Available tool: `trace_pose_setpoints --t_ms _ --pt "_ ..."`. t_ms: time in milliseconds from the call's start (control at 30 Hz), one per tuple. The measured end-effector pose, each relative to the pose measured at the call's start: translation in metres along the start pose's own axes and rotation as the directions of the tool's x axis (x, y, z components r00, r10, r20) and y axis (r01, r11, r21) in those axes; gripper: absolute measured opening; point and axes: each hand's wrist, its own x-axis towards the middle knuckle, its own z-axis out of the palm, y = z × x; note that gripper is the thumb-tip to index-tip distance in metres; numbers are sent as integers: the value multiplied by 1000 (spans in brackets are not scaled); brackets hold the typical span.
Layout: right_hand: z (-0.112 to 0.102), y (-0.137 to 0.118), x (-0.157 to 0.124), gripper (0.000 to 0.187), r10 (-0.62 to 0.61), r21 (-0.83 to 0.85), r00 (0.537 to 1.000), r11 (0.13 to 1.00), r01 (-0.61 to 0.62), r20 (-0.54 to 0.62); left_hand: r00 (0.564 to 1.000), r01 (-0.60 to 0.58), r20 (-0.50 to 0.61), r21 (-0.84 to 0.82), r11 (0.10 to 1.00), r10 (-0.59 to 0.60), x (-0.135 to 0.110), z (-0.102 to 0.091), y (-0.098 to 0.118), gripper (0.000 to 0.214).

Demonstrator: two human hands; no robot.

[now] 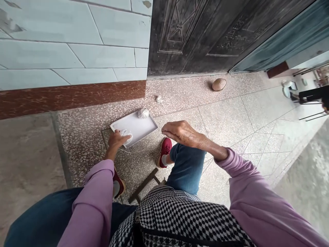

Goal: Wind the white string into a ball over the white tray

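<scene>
My left hand (116,140) is at the near left corner of a shallow white box (151,127), its thumb and fingers around a ball of white yarn (126,134). A second white yarn ball (143,113) sits in the box's far right corner. From the near edge of the box a loose strand (133,151) trails over the floor. My right hand (182,133) is raised to the right of the box, fingers pressed together. Whatever it may pinch is too thin or hidden to make out. Beyond the box lies a small tangle of white yarn (159,99).
The box rests on a speckled stone floor (87,137) before a tiled wall (77,55) and a dark door (185,37). A tan rounded object (219,84) lies near the door. My red shoes (166,146) flank the box's near side, and a wooden stool part (144,185) shows beneath me.
</scene>
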Motion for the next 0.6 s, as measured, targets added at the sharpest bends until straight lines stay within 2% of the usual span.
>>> trace_pose_setpoints --t_ms 167,267,400,500,600 --pt "39 9 8 30 90 7 990 996 -92 109 1000 22 12 6 1000 -22 10 5 -3 82" --pt "48 11 9 29 82 15 986 996 -85 144 1000 26 -7 1 1000 -26 8 2 -3 82" --pt "48 11 13 28 76 19 986 997 -79 150 998 18 -56 -8 1000 -19 -2 -6 2 80" --pt "46 10 22 25 103 -6 984 995 -103 143 995 -36 -91 -47 998 31 -5 -20 21 72" --pt "45 9 37 23 121 -15 986 993 -120 118 989 -135 -84 -133 982 124 -7 -44 57 62"
